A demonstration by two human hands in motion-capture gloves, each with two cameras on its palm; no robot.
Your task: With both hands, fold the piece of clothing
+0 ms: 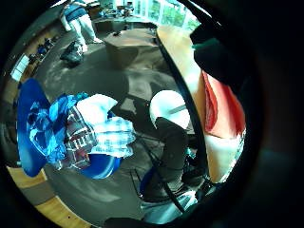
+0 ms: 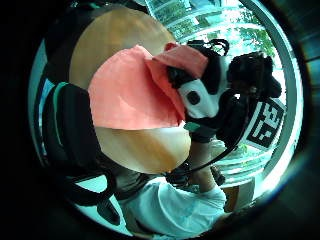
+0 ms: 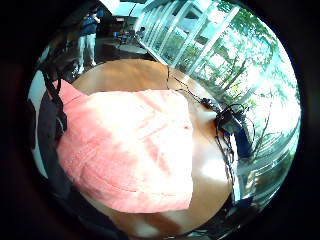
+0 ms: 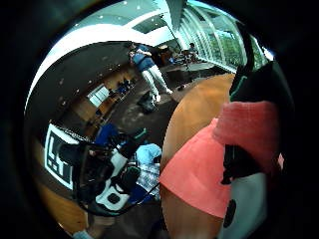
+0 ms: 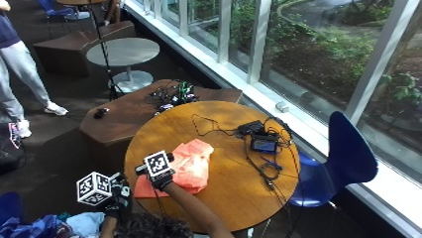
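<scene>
An orange cloth [image 5: 191, 166] lies partly folded on the round wooden table [image 5: 231, 193], near its front left edge. My right hand [image 5: 160, 181] is at the cloth's near side and pinches a raised fold of it [image 2: 185, 57]; the left thumb side view shows this hand [image 2: 210, 95] with the fold draped over it. My left hand [image 5: 119, 198] is at the table's rim, by the cloth's near left corner [image 5: 139, 192], and seems to hold that corner. The cloth [image 3: 130, 150] fills much of the right little finger side view, spread on the wood.
Black cables and small devices [image 5: 264, 144] lie on the table's far right. A blue chair [image 5: 349, 153] stands to the right, a brown bench [image 5: 119, 119] behind the table. A pile of clothes [image 1: 80, 133] sits on a blue seat to my left.
</scene>
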